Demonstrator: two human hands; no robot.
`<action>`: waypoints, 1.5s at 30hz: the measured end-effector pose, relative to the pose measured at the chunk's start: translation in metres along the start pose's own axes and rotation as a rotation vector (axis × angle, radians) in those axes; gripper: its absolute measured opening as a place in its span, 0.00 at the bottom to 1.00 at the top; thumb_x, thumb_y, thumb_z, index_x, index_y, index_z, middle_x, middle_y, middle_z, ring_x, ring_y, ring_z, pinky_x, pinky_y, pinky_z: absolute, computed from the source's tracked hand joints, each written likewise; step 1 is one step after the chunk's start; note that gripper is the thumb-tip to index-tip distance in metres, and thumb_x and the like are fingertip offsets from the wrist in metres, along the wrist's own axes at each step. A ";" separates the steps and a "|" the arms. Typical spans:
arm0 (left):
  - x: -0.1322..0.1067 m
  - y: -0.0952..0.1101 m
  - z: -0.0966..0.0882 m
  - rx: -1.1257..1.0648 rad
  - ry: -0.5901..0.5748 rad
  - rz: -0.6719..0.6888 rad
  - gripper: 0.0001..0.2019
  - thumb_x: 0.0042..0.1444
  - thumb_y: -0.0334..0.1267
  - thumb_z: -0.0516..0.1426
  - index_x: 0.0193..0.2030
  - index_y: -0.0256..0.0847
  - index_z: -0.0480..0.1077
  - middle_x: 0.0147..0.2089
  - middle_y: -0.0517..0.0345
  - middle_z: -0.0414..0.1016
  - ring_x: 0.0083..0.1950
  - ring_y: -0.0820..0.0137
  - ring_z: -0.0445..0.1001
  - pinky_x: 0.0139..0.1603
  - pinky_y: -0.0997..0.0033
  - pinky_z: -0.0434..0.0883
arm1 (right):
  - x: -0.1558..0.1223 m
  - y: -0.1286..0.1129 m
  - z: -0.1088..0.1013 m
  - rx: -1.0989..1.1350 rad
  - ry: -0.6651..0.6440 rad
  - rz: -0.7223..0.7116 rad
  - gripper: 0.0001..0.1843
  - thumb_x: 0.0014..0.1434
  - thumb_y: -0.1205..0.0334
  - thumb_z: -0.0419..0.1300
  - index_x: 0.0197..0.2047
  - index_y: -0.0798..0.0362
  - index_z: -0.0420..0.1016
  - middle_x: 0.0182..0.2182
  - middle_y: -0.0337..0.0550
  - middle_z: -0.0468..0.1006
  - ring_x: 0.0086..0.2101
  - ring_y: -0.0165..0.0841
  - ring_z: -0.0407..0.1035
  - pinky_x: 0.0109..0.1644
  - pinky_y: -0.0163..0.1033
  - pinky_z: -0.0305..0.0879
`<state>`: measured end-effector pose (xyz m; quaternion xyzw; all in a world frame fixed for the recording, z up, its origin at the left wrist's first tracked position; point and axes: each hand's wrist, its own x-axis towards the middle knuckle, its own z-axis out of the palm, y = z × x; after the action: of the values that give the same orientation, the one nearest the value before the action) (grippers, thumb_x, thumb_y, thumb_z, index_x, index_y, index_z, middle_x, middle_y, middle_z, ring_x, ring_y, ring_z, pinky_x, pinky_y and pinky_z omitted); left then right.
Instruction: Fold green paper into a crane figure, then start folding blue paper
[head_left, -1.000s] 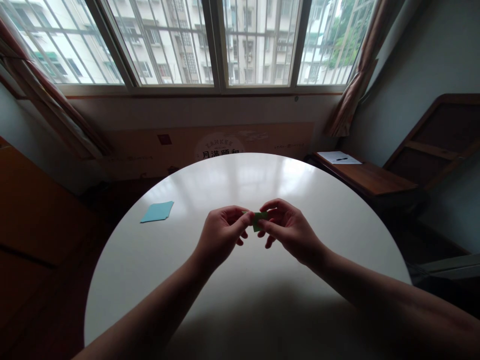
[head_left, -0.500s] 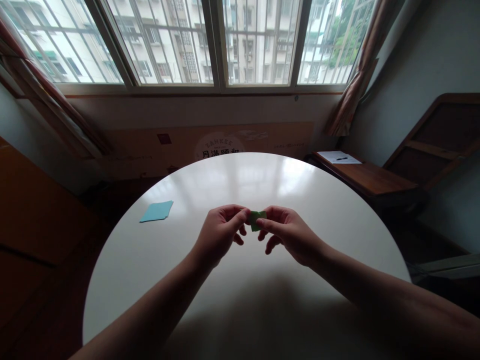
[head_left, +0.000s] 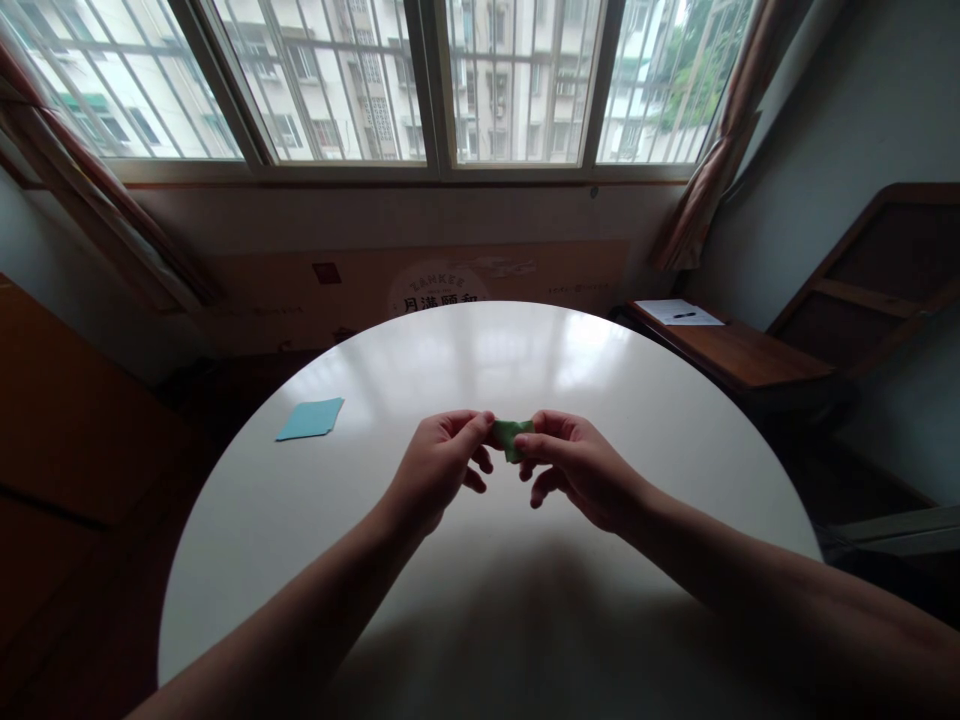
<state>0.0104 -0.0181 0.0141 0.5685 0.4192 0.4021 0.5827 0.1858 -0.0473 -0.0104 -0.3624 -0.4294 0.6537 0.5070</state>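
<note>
A small folded piece of green paper (head_left: 511, 437) is held up above the white table, between my two hands. My left hand (head_left: 442, 460) pinches its left edge with thumb and forefinger, the other fingers loosely curled below. On the other side, my right hand (head_left: 577, 460) grips the right part, its thumb lying across the front of the paper. My fingers hide part of the paper, so I cannot make out all its folds. To the left, a stack of light blue paper squares (head_left: 310, 419) lies on the table, apart from both hands.
The round white table (head_left: 300, 540) fills the middle of the view. Beyond its right edge stands a low wooden table (head_left: 780, 356) bearing a white sheet (head_left: 679, 311) and a pen. Behind are a barred window and curtains (head_left: 709, 190).
My left fingers have shifted slightly left and up along the green paper, so more of its left end shows. The right hand keeps its hold, almost unmoved.
</note>
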 end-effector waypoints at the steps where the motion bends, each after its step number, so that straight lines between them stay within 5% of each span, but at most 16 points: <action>1: 0.001 -0.001 0.000 0.012 0.009 0.002 0.14 0.53 0.47 0.63 0.29 0.35 0.76 0.28 0.56 0.74 0.25 0.74 0.68 0.18 0.79 0.66 | 0.000 0.000 0.000 0.005 0.000 0.003 0.14 0.51 0.58 0.72 0.30 0.54 0.71 0.29 0.40 0.76 0.28 0.31 0.71 0.22 0.33 0.71; 22: -0.002 -0.001 -0.001 0.225 -0.019 0.206 0.10 0.54 0.42 0.65 0.36 0.36 0.78 0.29 0.56 0.78 0.28 0.72 0.73 0.21 0.78 0.71 | 0.001 0.004 0.001 -0.227 0.050 -0.199 0.16 0.53 0.52 0.71 0.34 0.55 0.78 0.28 0.41 0.78 0.27 0.32 0.72 0.20 0.33 0.71; 45: 0.000 0.001 -0.005 0.212 -0.054 0.151 0.07 0.53 0.38 0.63 0.31 0.35 0.78 0.24 0.60 0.72 0.25 0.75 0.68 0.20 0.79 0.70 | 0.001 0.004 -0.001 -0.336 0.041 -0.298 0.10 0.60 0.57 0.65 0.35 0.55 0.73 0.25 0.37 0.72 0.25 0.30 0.70 0.17 0.30 0.68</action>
<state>0.0057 -0.0166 0.0151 0.6676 0.3995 0.3829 0.4982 0.1855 -0.0467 -0.0143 -0.3875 -0.5707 0.4833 0.5390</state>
